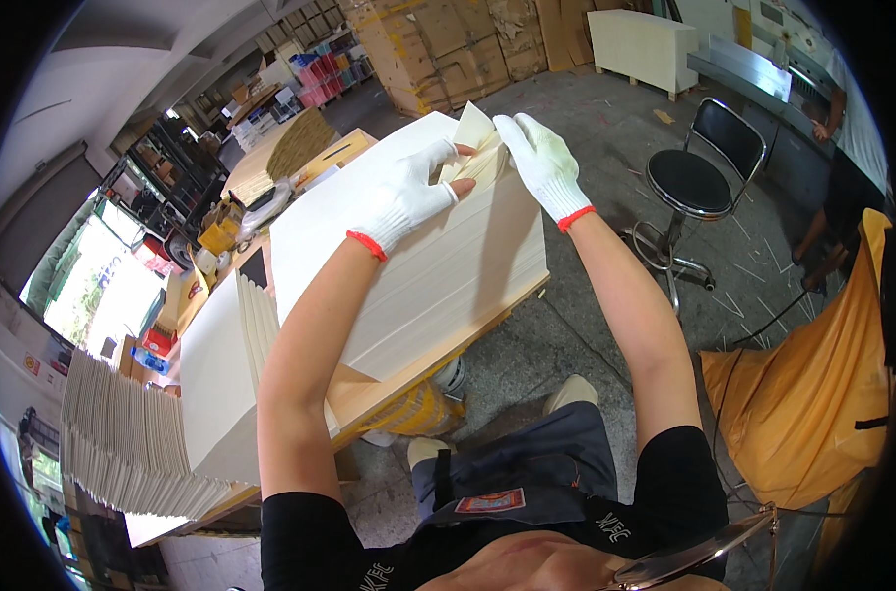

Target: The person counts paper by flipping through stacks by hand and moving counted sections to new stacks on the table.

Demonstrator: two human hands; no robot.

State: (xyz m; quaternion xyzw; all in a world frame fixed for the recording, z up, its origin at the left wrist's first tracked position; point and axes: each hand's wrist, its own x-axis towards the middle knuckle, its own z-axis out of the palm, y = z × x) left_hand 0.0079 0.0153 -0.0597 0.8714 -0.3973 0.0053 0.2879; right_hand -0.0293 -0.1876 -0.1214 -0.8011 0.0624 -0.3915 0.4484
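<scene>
Both my hands wear white knit gloves with red cuffs. They meet at the far right corner of a tall stack of white sheets (369,246) on a table. Bare fingertips poke out of the glove on my left hand (413,192), whose thumb and forefinger are spread apart against the lifted sheets (479,148). These sheets bend up and fan out at the corner. Along their outer right side lies my right hand (544,163), its fingers stretched out and touching the sheet edges. Some of its fingers are hidden.
At left stand more stacked sheets (132,433), their edges slightly fanned. Beyond them lie a water bottle (150,359) and boxes. A black swivel chair (692,177) stands to the right, near a co-worker (862,138). An orange cloth cover (812,384) hangs at lower right.
</scene>
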